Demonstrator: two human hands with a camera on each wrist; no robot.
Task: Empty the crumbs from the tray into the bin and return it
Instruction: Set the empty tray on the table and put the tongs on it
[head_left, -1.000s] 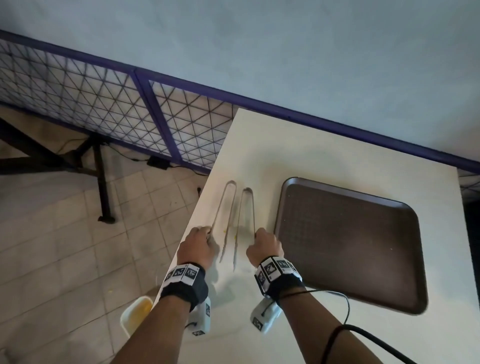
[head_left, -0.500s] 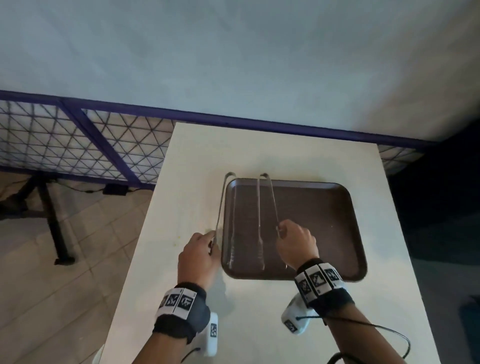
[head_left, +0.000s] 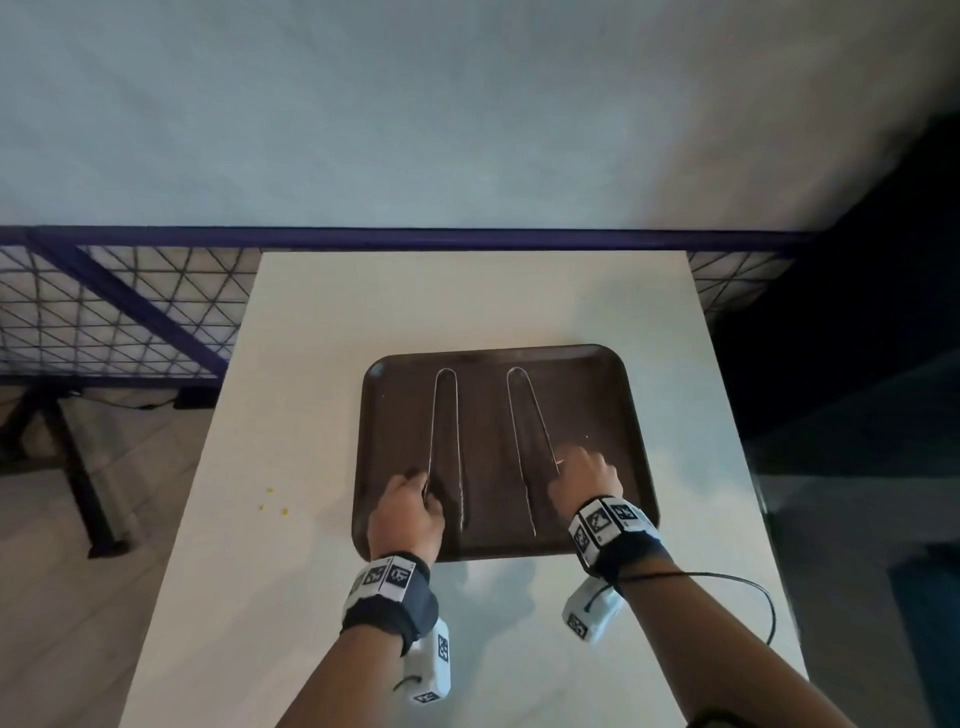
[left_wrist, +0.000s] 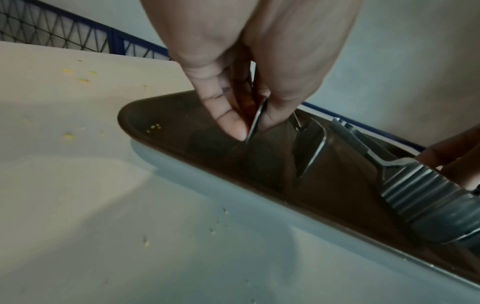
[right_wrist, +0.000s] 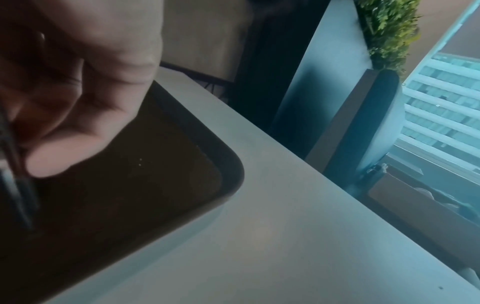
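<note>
A dark brown tray (head_left: 597, 395) lies flat in the middle of the white table (head_left: 467, 301). Two metal tongs lie lengthwise on it, loops pointing away from me. My left hand (head_left: 423, 486) pinches one arm of the left tongs (head_left: 445, 415). The left wrist view shows thumb and finger clamped on that arm (left_wrist: 255, 121), its tip down on the tray (left_wrist: 182, 131). My right hand (head_left: 563, 465) pinches the right tongs (head_left: 524, 415). In the right wrist view these tongs (right_wrist: 15, 174) are blurred beside the fingers (right_wrist: 67, 156). A few yellow crumbs (left_wrist: 153, 127) sit in the tray's near left corner.
Yellow crumbs (head_left: 270, 504) lie scattered on the table left of the tray. A purple-framed mesh fence (head_left: 130, 322) runs behind the table, with tiled floor to the left. A black cable (head_left: 753, 587) loops from my right wrist. No bin is in view.
Both hands carried the tongs rightward from the bare table onto the tray, the right pair first, then the left. My view has swung right, centring the tray.
</note>
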